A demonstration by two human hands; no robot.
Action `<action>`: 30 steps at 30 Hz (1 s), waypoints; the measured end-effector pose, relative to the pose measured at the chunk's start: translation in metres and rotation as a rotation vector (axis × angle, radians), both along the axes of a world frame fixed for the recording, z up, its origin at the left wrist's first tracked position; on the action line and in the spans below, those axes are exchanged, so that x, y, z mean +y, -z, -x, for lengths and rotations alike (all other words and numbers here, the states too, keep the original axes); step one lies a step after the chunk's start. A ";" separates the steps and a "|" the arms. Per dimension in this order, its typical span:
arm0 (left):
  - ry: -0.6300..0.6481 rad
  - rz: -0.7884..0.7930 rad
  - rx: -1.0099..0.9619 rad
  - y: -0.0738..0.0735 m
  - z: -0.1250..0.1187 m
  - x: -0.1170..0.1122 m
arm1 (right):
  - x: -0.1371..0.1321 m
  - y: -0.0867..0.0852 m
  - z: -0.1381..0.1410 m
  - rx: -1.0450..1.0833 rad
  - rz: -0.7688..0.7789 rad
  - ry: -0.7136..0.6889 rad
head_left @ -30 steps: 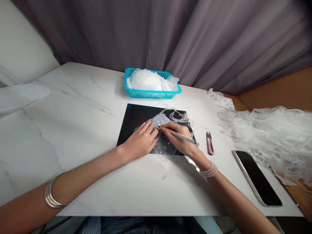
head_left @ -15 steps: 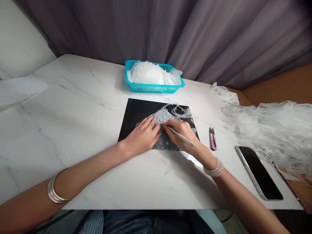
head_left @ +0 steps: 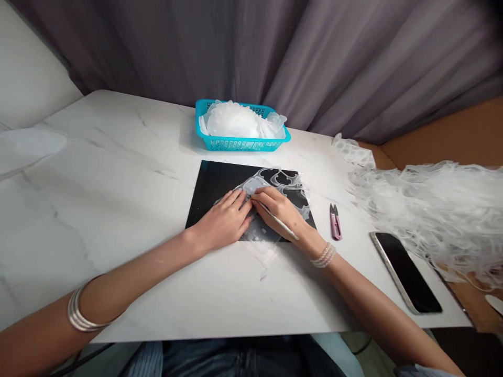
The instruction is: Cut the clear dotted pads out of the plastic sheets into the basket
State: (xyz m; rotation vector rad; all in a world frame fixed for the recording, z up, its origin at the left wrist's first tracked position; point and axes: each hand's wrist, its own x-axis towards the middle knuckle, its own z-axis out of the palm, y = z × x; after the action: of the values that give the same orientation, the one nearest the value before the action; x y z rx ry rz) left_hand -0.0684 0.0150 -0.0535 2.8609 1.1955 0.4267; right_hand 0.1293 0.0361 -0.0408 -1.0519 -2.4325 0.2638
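Note:
My left hand (head_left: 226, 219) lies flat with its fingers stretched out, pressing on a thin translucent white cut-out sheet (head_left: 254, 184). The sheet rests on a black board (head_left: 214, 180), with lacy loops at its right side and part of it reaching over the board's near edge. Pinched in my right hand (head_left: 281, 212) is a slim white pen-like tool (head_left: 277, 220). Its tip meets the sheet close to my left fingertips, but the fingers hide what kind of tip it is.
A blue basket (head_left: 243, 144) heaped with white translucent pieces (head_left: 231, 120) stands behind the board. On the right are pink thread snips (head_left: 335, 222), a phone (head_left: 406, 272) and a large pile of white cut-outs (head_left: 436, 204). Another translucent sheet (head_left: 31, 149) lies far left.
The view has shifted slightly. My right hand and the pen-like tool have moved a little left and away from me across the sheet. The left hand stays in place.

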 end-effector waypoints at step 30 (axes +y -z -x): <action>-0.367 1.332 -1.062 -0.038 -0.034 0.027 | -0.054 -0.065 -0.036 0.547 0.461 0.083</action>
State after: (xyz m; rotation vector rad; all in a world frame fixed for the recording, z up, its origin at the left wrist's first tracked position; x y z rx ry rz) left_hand -0.0346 0.0424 -0.0158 1.0269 1.0499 0.6509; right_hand 0.1650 -0.0179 0.0237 -1.0814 -1.8660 0.9800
